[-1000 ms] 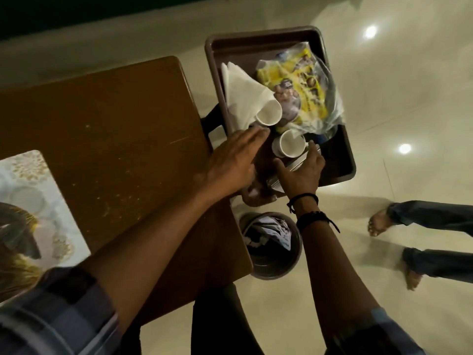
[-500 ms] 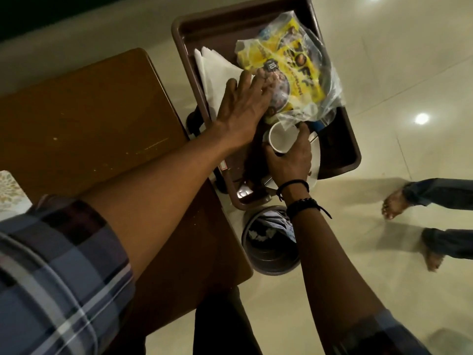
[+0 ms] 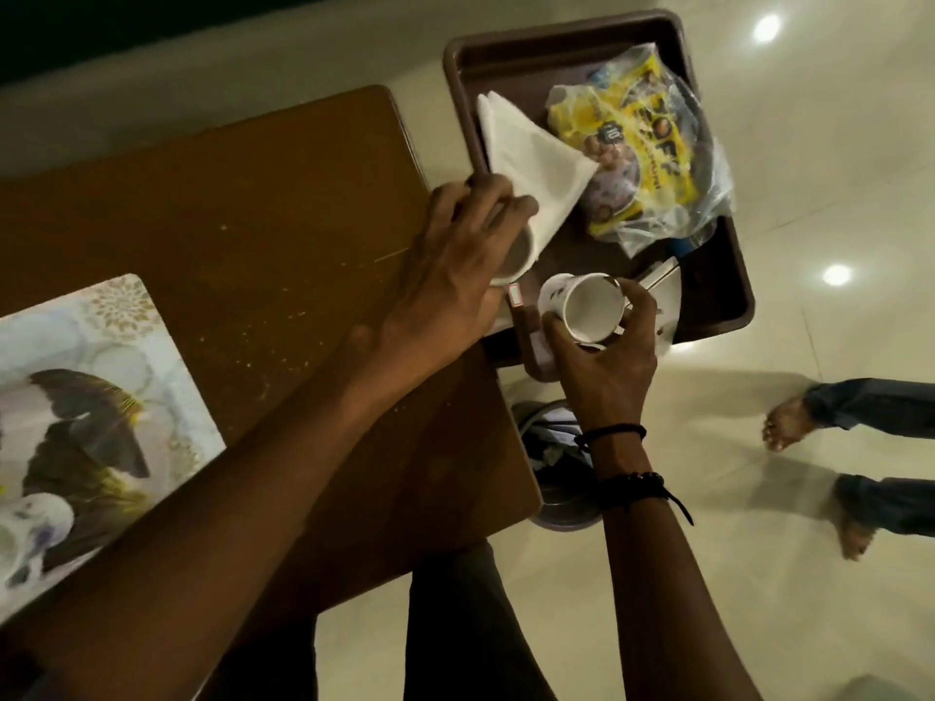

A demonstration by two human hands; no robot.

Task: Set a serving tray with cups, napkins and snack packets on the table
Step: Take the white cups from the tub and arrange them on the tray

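The brown wooden desk (image 3: 212, 220) fills the left half of the view; its right edge runs from 12 o'clock down toward 5 o'clock, and its scuffed, speckled top is bare across the middle. A glossy placemat (image 3: 76, 422) printed with a bird and gold lace patterns lies at 9 o'clock, well apart from the hands. Past the desk's right edge, at 1 o'clock, sits a dark brown plastic serving tray (image 3: 723, 275) with a raised rolled rim and rounded corners; what carries it is hidden. Its far end and right strip show bare bottom.

In the tray, a folded white paper napkin (image 3: 531, 159) lies pointed toward 4 o'clock, its soft edges overlapping the tray's left rim. Just beside it at 2 o'clock lies a crinkled clear bag holding yellow snack packets (image 3: 632, 144), shiny and creased. A flat metallic piece near the tray's near right corner is too blurred to tell.

The left hand (image 3: 450, 275) is curled around a white paper cup (image 3: 162, 253) tipped on its side at the tray's left rim, touching the napkin's lower edge. The right hand (image 3: 607, 366) grips a second white paper cup (image 3: 589, 308), tilted so its round open mouth faces up, over the tray's near end.

Under the desk's corner at 5 o'clock stands a round bin (image 3: 551, 457) with crumpled paper inside. On the glossy pale tiled floor (image 3: 759, 574) at 3 o'clock are another person's bare feet (image 3: 789, 422).
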